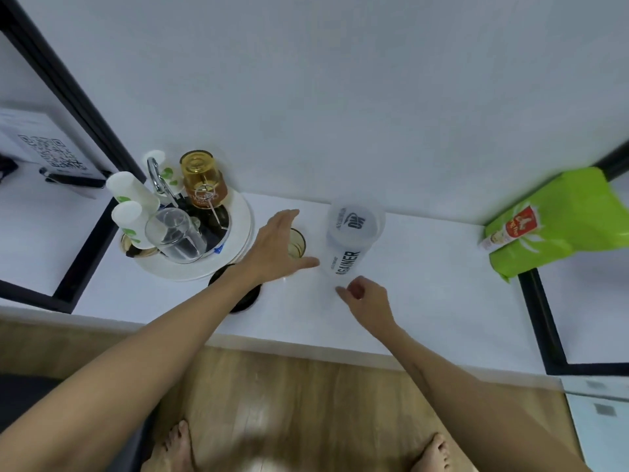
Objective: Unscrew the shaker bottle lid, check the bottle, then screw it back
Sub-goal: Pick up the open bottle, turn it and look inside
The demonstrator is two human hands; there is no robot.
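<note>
The shaker bottle (352, 241) is translucent white with black lettering and stands upright on the white counter (425, 301), its lid on top. My left hand (277, 248) hovers just left of it, fingers spread, holding nothing, with the thumb pointing at the bottle's lower side. My right hand (366, 296) is in front of the bottle near its base, fingers loosely curled and empty, not touching it as far as I can tell.
An amber glass (296, 245) sits under my left hand. A round white tray (238, 257) at left holds cups, a clear glass and an upturned amber glass. A black coaster (245, 294) lies beneath my left wrist. A green bag (561, 223) lies at right.
</note>
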